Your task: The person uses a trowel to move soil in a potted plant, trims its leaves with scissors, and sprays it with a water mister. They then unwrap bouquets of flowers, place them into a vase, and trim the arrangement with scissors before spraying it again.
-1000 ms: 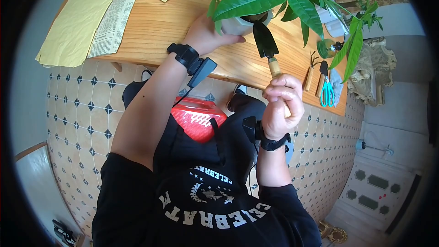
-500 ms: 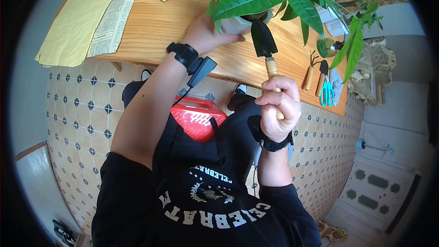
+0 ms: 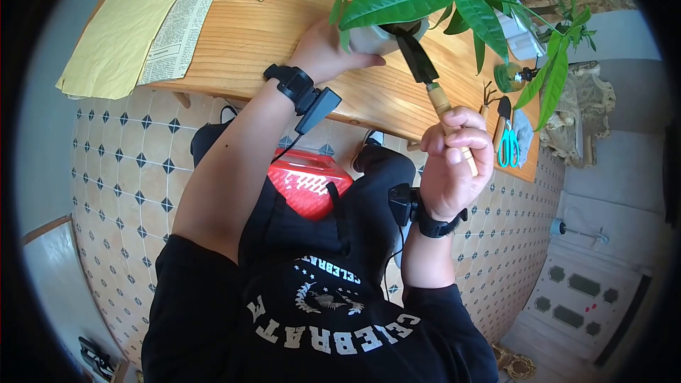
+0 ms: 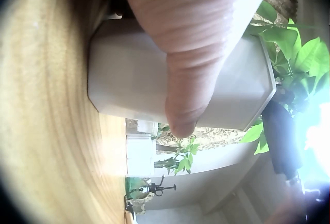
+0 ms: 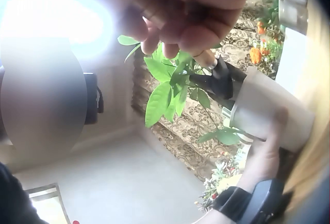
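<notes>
My left hand (image 3: 323,50) steadies a white, many-sided plant pot (image 4: 129,74) on the table, its thumb lying along the pot's side; the other fingers are mostly hidden. A leafy green plant (image 3: 397,6) grows from the pot, and its leaves cover much of the rim in the head view. In my right hand (image 3: 457,163) is a small garden trowel (image 3: 420,64) with a black blade and a wooden handle, gripped by curled fingers. The blade slants down over the near rim, its tip at the dark soil (image 3: 403,28).
To the right on the wooden table (image 3: 248,35) lie a small hand rake (image 3: 488,99), another small trowel (image 3: 504,108) and turquoise scissors (image 3: 508,147), near a green glass spray bottle (image 3: 508,76). Yellow paper (image 3: 117,46) and newspaper (image 3: 177,32) lie left. A red basket (image 3: 308,184) stands below.
My right hand first shifted slightly left, then moved right with the trowel. The blade now tilts more, turned more edge-on, with its tip over the soil. My left hand stays on the pot.
</notes>
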A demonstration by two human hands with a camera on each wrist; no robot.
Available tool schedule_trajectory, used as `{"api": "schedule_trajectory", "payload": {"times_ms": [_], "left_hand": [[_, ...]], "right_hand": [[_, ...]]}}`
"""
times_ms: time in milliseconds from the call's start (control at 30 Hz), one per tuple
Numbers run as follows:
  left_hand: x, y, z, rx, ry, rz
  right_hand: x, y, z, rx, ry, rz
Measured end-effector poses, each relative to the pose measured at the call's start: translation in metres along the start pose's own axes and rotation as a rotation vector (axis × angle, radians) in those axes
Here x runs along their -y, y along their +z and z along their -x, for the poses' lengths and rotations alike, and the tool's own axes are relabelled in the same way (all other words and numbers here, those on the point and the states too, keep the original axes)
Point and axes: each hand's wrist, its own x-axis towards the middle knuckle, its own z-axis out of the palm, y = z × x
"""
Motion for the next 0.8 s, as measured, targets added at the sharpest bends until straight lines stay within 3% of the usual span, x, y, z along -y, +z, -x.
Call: {"api": "schedule_trajectory", "payload": {"times_ms": [133, 800], "left_hand": [[0.001, 0.0, -0.001, -0.003, 0.031, 0.01], [0.008, 0.002, -0.004, 0.042, -0.01, 0.001]], "right_hand": [[-0.004, 0.002, 0.004, 0.012, 0.083, 0.071], [-0.007, -0.007, -0.003, -0.012, 0.139, -0.058]]}}
